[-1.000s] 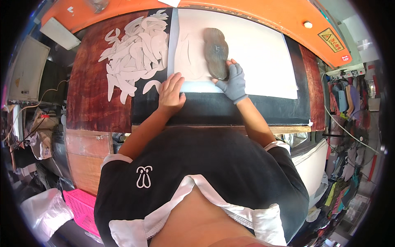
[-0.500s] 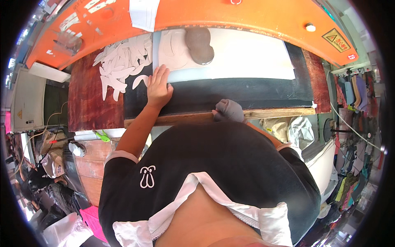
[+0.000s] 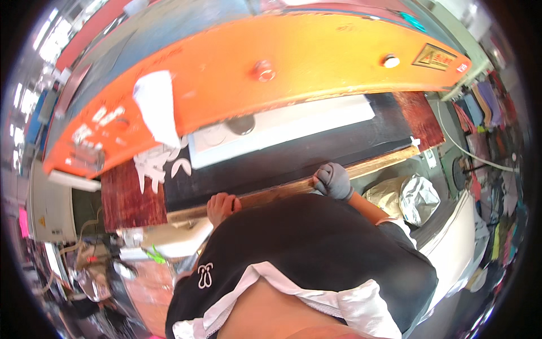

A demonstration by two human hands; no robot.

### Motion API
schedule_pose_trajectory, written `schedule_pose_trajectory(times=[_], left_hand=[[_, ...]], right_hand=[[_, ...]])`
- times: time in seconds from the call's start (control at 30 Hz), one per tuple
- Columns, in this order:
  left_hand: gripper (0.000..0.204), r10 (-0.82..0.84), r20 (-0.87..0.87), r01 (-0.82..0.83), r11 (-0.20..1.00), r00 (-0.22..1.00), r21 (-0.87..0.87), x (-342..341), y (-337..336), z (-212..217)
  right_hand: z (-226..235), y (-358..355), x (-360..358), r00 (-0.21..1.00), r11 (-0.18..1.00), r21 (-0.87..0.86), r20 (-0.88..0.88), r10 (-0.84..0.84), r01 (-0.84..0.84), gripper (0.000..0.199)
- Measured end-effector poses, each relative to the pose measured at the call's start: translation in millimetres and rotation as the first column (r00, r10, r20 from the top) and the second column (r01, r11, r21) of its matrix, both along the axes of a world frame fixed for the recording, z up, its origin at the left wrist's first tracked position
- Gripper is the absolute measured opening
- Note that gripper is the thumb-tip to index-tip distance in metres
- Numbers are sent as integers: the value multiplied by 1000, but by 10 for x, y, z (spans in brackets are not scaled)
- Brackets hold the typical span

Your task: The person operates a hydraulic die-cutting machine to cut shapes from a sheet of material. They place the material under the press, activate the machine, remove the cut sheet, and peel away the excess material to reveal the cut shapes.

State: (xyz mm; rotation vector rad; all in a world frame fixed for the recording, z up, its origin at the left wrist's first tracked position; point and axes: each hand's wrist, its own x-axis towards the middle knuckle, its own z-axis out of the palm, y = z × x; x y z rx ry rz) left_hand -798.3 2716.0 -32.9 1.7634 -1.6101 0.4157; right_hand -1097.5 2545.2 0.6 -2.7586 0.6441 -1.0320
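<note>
My bare left hand [image 3: 222,208] rests at the wooden strip [image 3: 271,192] along the table's front edge, fingers curled in. Farther right, my right hand [image 3: 333,182] wears a grey glove and is closed like a fist at the same strip. Whatever either hand may hold is hidden. Beyond them lies a black board [image 3: 282,160] with white sheet material [image 3: 310,121] on it. A dark brown rounded block [image 3: 241,125] sits on the sheet, partly covered by the orange machine beam [image 3: 214,73]. Pale cut pieces [image 3: 149,169] are heaped at the left.
A paper [image 3: 157,107] hangs on the beam, which also carries a red knob [image 3: 263,70] and a white knob [image 3: 390,60]. A grey cabinet [image 3: 51,203] stands at left. Bags [image 3: 418,198] sit below the table's right end; coloured material [image 3: 485,104] hangs at far right.
My left hand has drawn back from the sheet to the front edge and curled. The orange beam now covers more of the sheet, block and cut pieces. The view has tilted.
</note>
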Motion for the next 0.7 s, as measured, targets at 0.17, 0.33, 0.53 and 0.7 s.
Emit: schedule_pose_trajectory(times=[0.17, 0.33, 0.53, 0.7], left_hand=[[10, 35, 65, -27, 994, 997, -109, 225, -391, -96], [12, 87, 93, -83, 996, 992, -45, 432, -814, -60], [15, 134, 132, -131, 991, 982, -32, 739, -1323, -18], [13, 92, 140, -80, 993, 986, -87, 914, -1399, -5]], right_hand=[[-3, -344, 255, 1000, 999, 39, 9, 6, -6, 14], [601, -1282, 122, 797, 936, 32, 516, -315, 350, 18], [1089, -2574, -507, 372, 803, 495, 713, -594, 333, 25], [561, -2022, -7, 764, 882, 417, 487, -422, 221, 23]])
